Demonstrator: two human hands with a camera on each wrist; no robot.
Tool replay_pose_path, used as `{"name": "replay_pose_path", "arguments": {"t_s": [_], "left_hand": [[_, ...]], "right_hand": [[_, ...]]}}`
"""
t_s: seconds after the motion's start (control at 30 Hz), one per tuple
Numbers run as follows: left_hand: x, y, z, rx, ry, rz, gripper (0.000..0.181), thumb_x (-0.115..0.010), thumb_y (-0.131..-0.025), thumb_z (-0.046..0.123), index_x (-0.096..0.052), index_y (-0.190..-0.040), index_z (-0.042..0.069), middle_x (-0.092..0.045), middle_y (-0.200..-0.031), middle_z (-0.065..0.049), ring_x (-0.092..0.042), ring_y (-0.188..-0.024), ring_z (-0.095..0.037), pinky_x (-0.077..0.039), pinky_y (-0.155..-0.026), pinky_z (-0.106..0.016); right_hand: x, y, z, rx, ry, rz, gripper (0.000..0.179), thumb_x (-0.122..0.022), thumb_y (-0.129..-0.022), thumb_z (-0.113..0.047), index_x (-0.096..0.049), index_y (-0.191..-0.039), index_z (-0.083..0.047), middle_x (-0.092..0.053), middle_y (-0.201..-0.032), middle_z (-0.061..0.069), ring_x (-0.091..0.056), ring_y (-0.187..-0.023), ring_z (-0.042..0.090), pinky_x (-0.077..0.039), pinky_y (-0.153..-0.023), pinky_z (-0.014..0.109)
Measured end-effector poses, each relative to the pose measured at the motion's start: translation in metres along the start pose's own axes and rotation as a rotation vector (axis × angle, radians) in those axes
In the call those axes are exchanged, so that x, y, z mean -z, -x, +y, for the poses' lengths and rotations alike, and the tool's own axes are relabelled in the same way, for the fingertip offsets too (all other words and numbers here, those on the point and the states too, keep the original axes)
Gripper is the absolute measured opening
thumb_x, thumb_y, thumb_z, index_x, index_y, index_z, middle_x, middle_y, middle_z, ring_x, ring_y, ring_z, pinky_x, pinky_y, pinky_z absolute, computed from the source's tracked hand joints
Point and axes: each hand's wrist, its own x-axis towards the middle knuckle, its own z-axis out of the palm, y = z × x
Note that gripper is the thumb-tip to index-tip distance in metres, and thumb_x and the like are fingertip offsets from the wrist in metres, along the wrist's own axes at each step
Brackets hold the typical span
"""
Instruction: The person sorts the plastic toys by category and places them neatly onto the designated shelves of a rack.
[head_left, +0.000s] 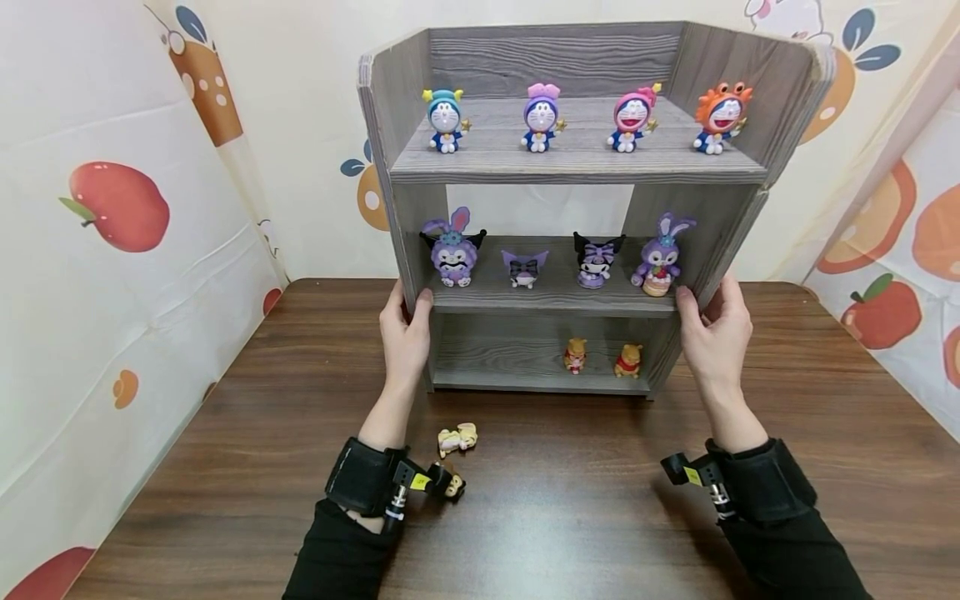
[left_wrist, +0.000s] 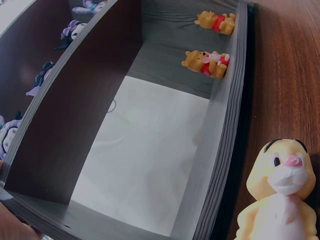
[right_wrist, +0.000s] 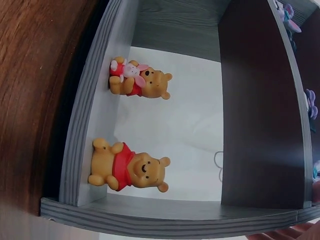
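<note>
A grey wood-grain display shelf [head_left: 495, 354] with three tiers stands upright on the table. My left hand [head_left: 405, 342] grips its left side panel at the middle board's height, thumb in front. On the opposite panel, my right hand [head_left: 716, 337] holds on at about the same level. Two yellow bear figurines in red, one [right_wrist: 132, 167] nearer the right panel and one hugging a pink piglet [right_wrist: 140, 80], sit on the bottom tier. Several purple figurines, among them a rabbit [head_left: 660, 254], line the middle tier. Blue cat figurines in coloured hats [head_left: 540, 117] fill a row on top.
On the table [head_left: 555, 500], a pale yellow rabbit figurine [head_left: 457, 437] lies before the shelf. A small dark-and-yellow figurine [head_left: 453, 485] is partly hidden by the left wrist camera. Fruit-printed cloth [head_left: 187, 292] hangs behind and at both sides.
</note>
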Motion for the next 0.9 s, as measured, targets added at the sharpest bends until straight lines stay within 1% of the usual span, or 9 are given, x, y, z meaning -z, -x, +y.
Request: {"name": "replay_pose_path", "arguments": {"t_s": [0.07,0.2,0.27,0.33,0.57,0.67,0.77,0.83,0.9], "left_hand": [[0.000,0.000,0.001,0.003,-0.002,0.001,0.032,-0.044,-0.086,-0.005,-0.050,-0.116,-0.011,-0.055,-0.103,-0.028,-0.047,-0.080,-0.015,-0.038,-0.069,-0.021],[-0.001,0.000,0.001,0.009,-0.002,0.005,0.031,-0.044,-0.085,-0.004,-0.051,-0.115,-0.010,-0.056,-0.098,-0.028,-0.046,-0.076,-0.013,-0.038,-0.066,-0.021],[-0.001,-0.001,-0.002,0.010,0.003,0.008,0.030,-0.045,-0.085,-0.004,-0.052,-0.114,-0.010,-0.056,-0.096,-0.027,-0.046,-0.074,-0.013,-0.037,-0.065,-0.021],[0.000,-0.001,-0.004,0.012,0.007,0.008,0.031,-0.045,-0.086,-0.003,-0.051,-0.116,-0.010,-0.056,-0.098,-0.027,-0.047,-0.076,-0.013,-0.038,-0.066,-0.021],[0.003,-0.005,-0.024,0.035,0.021,0.002,0.033,-0.049,-0.087,0.002,-0.053,-0.119,-0.002,-0.058,-0.105,-0.021,-0.052,-0.086,-0.013,-0.041,-0.071,-0.021],[0.004,-0.006,-0.024,0.055,0.028,0.008,0.033,-0.052,-0.086,0.004,-0.053,-0.118,-0.002,-0.058,-0.103,-0.020,-0.054,-0.085,-0.015,-0.043,-0.070,-0.021],[0.006,-0.008,-0.019,0.064,0.050,0.022,0.036,-0.055,-0.085,0.005,-0.052,-0.120,-0.003,-0.057,-0.106,-0.020,-0.055,-0.089,-0.018,-0.045,-0.074,-0.024],[0.007,-0.010,-0.014,0.049,0.071,0.040,0.039,-0.056,-0.084,0.005,-0.049,-0.122,-0.005,-0.055,-0.112,-0.020,-0.054,-0.095,-0.022,-0.044,-0.080,-0.028],[0.009,-0.011,-0.008,0.018,0.091,0.067,0.042,-0.056,-0.084,0.004,-0.046,-0.123,-0.007,-0.051,-0.117,-0.019,-0.051,-0.102,-0.024,-0.041,-0.086,-0.032]], "right_hand": [[0.000,0.000,0.002,-0.004,0.024,-0.001,0.032,-0.052,-0.086,-0.007,-0.054,-0.118,-0.008,-0.060,-0.100,0.011,-0.058,-0.082,0.003,-0.044,-0.064,0.011],[0.000,0.000,0.005,-0.003,0.057,0.015,0.026,-0.053,-0.085,-0.007,-0.057,-0.110,-0.001,-0.060,-0.086,0.002,-0.056,-0.071,-0.003,-0.042,-0.058,0.009],[0.000,0.000,0.006,-0.004,0.065,0.019,0.025,-0.053,-0.085,-0.008,-0.058,-0.108,0.000,-0.059,-0.083,-0.002,-0.056,-0.069,-0.004,-0.042,-0.057,0.009],[0.000,0.000,0.006,-0.005,0.071,0.021,0.024,-0.053,-0.085,-0.008,-0.058,-0.107,0.000,-0.059,-0.081,-0.004,-0.056,-0.068,-0.004,-0.042,-0.056,0.009],[0.000,0.001,0.007,-0.012,0.075,0.018,0.025,-0.053,-0.085,-0.008,-0.058,-0.108,0.000,-0.060,-0.082,-0.001,-0.056,-0.069,-0.004,-0.043,-0.057,0.009],[0.001,0.001,0.007,-0.015,0.074,0.016,0.025,-0.053,-0.084,-0.008,-0.058,-0.107,0.000,-0.060,-0.082,-0.001,-0.056,-0.069,-0.004,-0.043,-0.058,0.009],[0.001,0.001,0.007,-0.012,0.076,0.016,0.025,-0.054,-0.084,-0.008,-0.058,-0.107,0.000,-0.060,-0.082,-0.002,-0.056,-0.069,-0.004,-0.042,-0.057,0.009],[0.001,0.001,0.007,-0.008,0.080,0.017,0.025,-0.054,-0.084,-0.008,-0.058,-0.107,0.001,-0.060,-0.082,-0.002,-0.056,-0.069,-0.004,-0.042,-0.057,0.009],[0.001,0.000,0.008,-0.006,0.080,0.018,0.025,-0.054,-0.084,-0.008,-0.058,-0.107,0.001,-0.060,-0.082,-0.001,-0.056,-0.069,-0.003,-0.042,-0.057,0.009]]}}
